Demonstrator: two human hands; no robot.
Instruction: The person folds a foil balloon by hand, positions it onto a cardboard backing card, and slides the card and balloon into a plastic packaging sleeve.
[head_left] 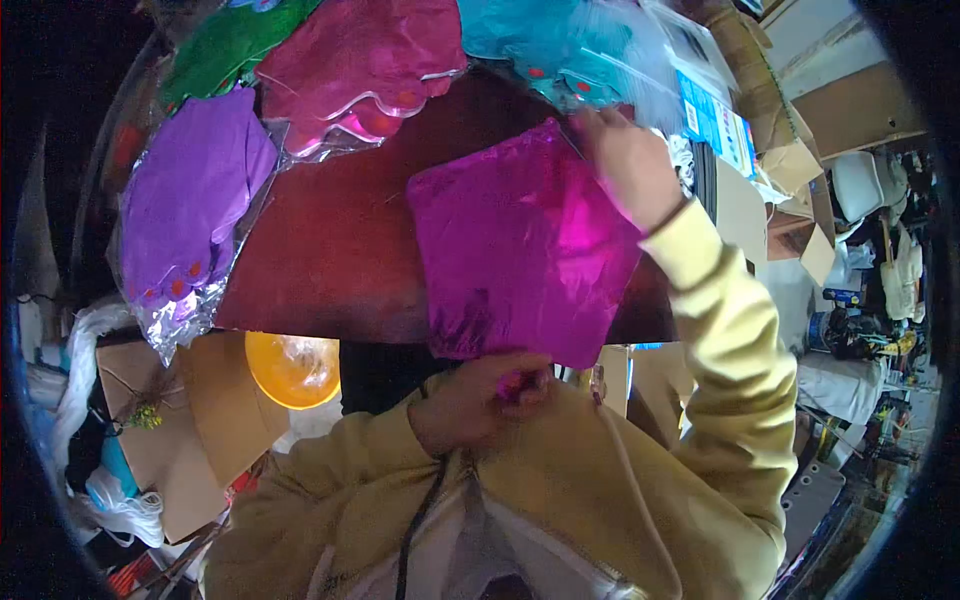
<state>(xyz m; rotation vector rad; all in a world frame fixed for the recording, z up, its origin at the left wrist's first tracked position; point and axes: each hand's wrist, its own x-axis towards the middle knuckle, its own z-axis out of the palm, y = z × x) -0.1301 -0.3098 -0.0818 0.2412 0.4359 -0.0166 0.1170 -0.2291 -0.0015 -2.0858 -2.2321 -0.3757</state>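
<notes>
On the dark worktop (330, 250), your hands, left (470, 400) and right (625, 160), pinch the magenta foil sheet (520, 250) at opposite corners; pulling harder could tear it.

- Fisheye view, black vignette ring all round, edges bent hard.
- Light moderate, colours oversaturated.
- Glare streak on magenta foil sheet (520, 245), toward its right side.
- Right hand (630, 165) above the sheet motion-blurred.
- Clutter right of the sheet soft.
</notes>
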